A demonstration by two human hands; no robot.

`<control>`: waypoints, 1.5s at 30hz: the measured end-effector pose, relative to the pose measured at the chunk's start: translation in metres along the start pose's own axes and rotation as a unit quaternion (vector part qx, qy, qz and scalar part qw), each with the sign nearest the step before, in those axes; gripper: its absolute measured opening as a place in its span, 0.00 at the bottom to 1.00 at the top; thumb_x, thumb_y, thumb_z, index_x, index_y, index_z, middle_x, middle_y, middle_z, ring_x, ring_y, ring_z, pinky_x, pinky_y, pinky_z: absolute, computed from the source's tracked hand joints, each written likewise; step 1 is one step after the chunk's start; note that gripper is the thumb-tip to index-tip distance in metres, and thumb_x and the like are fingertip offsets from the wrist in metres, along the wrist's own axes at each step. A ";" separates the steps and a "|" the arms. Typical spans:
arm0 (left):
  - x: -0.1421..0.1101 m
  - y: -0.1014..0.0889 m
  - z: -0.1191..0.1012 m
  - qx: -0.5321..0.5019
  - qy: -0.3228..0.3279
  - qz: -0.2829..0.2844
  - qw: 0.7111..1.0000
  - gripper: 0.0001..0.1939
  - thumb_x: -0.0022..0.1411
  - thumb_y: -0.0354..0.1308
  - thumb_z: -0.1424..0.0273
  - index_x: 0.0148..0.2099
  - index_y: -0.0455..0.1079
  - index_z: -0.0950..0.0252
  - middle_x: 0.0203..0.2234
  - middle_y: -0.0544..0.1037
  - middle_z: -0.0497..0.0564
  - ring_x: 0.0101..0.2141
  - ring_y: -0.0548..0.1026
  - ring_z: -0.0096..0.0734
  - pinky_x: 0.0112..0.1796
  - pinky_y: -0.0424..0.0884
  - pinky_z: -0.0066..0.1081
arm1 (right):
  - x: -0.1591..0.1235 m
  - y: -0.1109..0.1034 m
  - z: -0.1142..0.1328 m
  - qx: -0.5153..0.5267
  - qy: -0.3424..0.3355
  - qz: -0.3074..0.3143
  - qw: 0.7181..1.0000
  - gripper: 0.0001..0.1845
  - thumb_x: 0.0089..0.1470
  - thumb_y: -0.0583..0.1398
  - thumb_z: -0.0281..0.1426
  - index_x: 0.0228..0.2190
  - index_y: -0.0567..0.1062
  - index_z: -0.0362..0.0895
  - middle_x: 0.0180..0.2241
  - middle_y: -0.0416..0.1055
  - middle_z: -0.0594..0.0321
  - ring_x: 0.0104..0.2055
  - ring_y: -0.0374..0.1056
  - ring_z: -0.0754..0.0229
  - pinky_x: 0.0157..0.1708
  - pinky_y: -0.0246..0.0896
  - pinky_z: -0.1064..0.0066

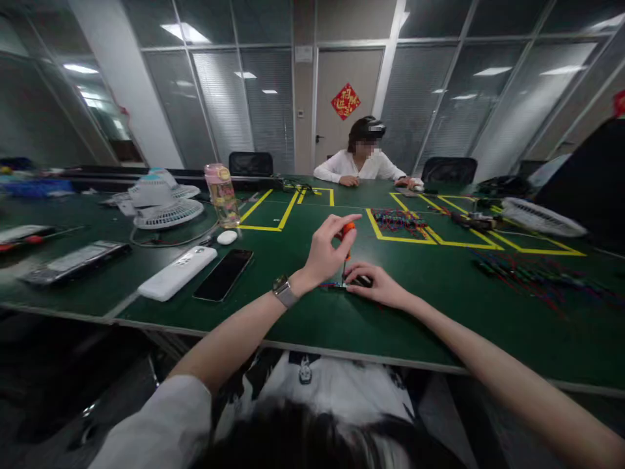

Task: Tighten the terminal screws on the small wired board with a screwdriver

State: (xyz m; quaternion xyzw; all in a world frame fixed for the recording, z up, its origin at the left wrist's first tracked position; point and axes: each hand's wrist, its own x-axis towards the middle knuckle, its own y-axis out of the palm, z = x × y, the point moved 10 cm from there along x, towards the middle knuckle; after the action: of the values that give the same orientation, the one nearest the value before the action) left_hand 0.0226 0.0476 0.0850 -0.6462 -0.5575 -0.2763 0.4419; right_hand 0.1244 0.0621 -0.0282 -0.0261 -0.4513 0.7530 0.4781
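My left hand (328, 247), with a watch on its wrist, is closed around the orange handle of a screwdriver (348, 228). The screwdriver stands nearly upright, its shaft pointing down at the table. Under its tip lies a small circuit board with coloured wires (336, 284), low on the green tabletop. My right hand (374, 284) rests on the table beside the tip, fingers pinched at the board's right end. Those fingers partly hide the board, and its details are too small to make out.
Left of my hands lie a black phone (224, 275), a white power bank (178, 272) and a white case (227, 237), near a bottle (222, 195) and fans (168, 212). Wired bundles (398, 221) sit inside yellow tape; more wires (537, 277) lie right. A person (364, 156) sits opposite.
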 end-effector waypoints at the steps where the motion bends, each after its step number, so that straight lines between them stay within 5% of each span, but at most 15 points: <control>1: 0.000 0.000 0.000 0.001 -0.001 0.000 1.000 0.14 0.66 0.51 0.72 0.53 0.69 0.63 0.32 0.69 0.48 0.33 0.68 0.23 0.35 0.67 0.23 | -0.001 0.000 0.000 -0.001 -0.001 -0.001 1.000 0.06 0.52 0.63 0.34 0.31 0.78 0.43 0.40 0.72 0.55 0.44 0.69 0.54 0.48 0.61 0.60; 45: -0.001 0.002 -0.003 0.008 -0.002 0.015 1.000 0.14 0.67 0.49 0.70 0.53 0.68 0.62 0.33 0.69 0.49 0.33 0.68 0.24 0.35 0.68 0.24 | -0.001 -0.001 0.005 0.011 0.010 0.007 1.000 0.09 0.53 0.62 0.36 0.32 0.78 0.44 0.41 0.72 0.56 0.45 0.69 0.55 0.50 0.61 0.61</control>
State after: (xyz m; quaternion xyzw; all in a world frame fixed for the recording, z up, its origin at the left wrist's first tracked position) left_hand 0.0246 0.0443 0.0857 -0.6518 -0.5507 -0.2635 0.4499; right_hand 0.1233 0.0580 -0.0255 -0.0316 -0.4383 0.7606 0.4779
